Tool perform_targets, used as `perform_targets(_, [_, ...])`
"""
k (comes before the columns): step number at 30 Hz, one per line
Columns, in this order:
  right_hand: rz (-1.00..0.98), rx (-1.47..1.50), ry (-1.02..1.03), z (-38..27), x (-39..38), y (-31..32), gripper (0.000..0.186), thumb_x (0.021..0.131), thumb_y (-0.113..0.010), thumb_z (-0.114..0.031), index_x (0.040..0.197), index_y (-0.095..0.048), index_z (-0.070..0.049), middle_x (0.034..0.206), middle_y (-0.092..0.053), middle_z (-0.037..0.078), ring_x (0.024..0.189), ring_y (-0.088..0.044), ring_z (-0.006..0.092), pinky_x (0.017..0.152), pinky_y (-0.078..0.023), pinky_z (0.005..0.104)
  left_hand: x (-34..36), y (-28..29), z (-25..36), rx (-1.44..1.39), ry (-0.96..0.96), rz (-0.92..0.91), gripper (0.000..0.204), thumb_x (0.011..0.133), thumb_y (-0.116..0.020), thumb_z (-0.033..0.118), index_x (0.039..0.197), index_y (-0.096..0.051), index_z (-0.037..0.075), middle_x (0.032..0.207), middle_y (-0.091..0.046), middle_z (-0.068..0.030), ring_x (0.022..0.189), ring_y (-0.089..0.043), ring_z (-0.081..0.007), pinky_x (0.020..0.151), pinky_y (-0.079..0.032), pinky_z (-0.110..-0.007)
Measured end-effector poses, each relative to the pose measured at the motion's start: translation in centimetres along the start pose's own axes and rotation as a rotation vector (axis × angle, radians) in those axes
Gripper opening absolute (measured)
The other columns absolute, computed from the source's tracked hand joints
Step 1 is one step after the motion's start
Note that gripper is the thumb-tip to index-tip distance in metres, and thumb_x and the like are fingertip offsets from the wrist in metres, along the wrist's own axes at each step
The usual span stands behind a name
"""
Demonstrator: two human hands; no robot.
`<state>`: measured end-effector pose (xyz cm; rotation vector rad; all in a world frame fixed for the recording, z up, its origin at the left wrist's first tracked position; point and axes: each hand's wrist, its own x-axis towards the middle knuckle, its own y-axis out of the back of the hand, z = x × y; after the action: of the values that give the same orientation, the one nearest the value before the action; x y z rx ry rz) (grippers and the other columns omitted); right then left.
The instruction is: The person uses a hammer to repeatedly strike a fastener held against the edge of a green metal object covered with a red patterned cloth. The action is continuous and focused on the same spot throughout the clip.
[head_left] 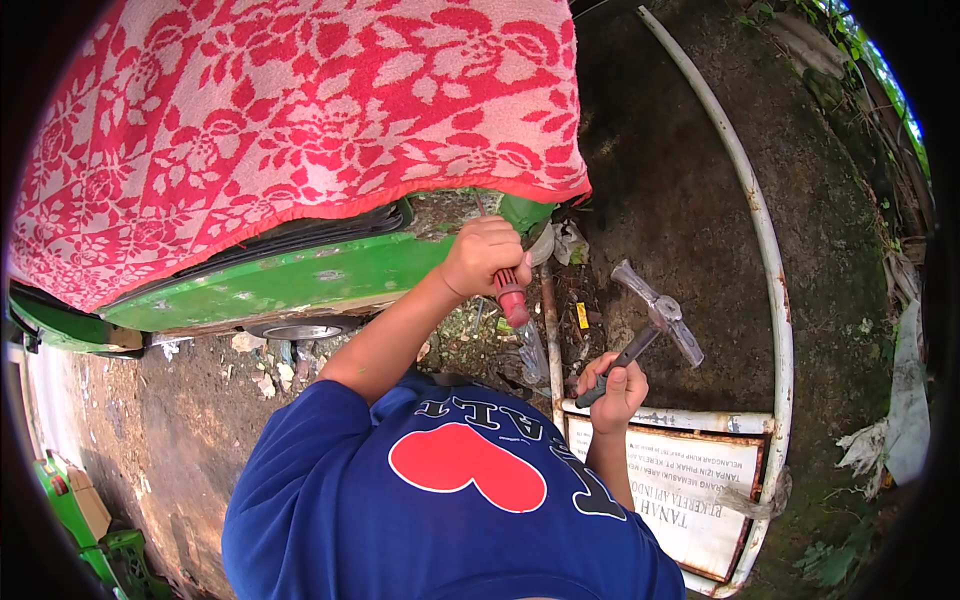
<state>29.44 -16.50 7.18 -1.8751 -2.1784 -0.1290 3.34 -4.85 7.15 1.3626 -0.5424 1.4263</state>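
Note:
My left hand (484, 255) is closed around a screwdriver with a red handle (511, 297). Its thin shaft points away from me toward the worn, bare patch (440, 212) of a green car body (300, 270); whether the tip touches is unclear. In my right hand (617, 395) is a hammer (660, 312), gripped low on its dark handle. The metal hammer head is raised to the right, apart from the screwdriver. A red and pink floral blanket (330, 110) drapes over the car's top.
A white curved pipe frame (765, 220) with a rust-edged sign panel (680, 490) lies at the right. Scraps and a clear plastic piece (532, 350) litter the ground by the car. Green parts (115, 560) sit at lower left; a wheel (300, 330) shows under the car.

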Motion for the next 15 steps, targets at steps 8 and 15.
perform_targets(8, [-0.006, -0.030, -0.027, 0.5, -0.3, 0.1, 0.050, 0.096, -0.055, -0.046, 0.083, -0.055, 0.003, 0.061, -0.054, 0.007, 0.052, -0.054, 0.0136, 0.048, -0.043, 0.0263, -0.2, -0.5, 0.0, 0.103, -0.042, -0.122, 0.022, 0.062, -0.072, 0.015, 0.060, -0.050, 0.013, 0.057, -0.047, -0.0028, 0.053, -0.052, -0.0233, 0.049, -0.041, -0.036])
perform_targets(15, [-0.001, 0.019, 0.218, 2.1, -3.2, -0.2, 0.049, 0.096, -0.054, -0.046, 0.084, -0.053, 0.002, 0.062, -0.053, 0.009, 0.052, -0.053, 0.0150, 0.048, -0.044, 0.0275, 0.6, -2.1, -0.5, 0.101, -0.003, -0.150, 0.021, 0.062, -0.071, 0.016, 0.061, -0.050, 0.015, 0.058, -0.049, -0.0029, 0.054, -0.054, -0.0241, 0.049, -0.042, -0.037])
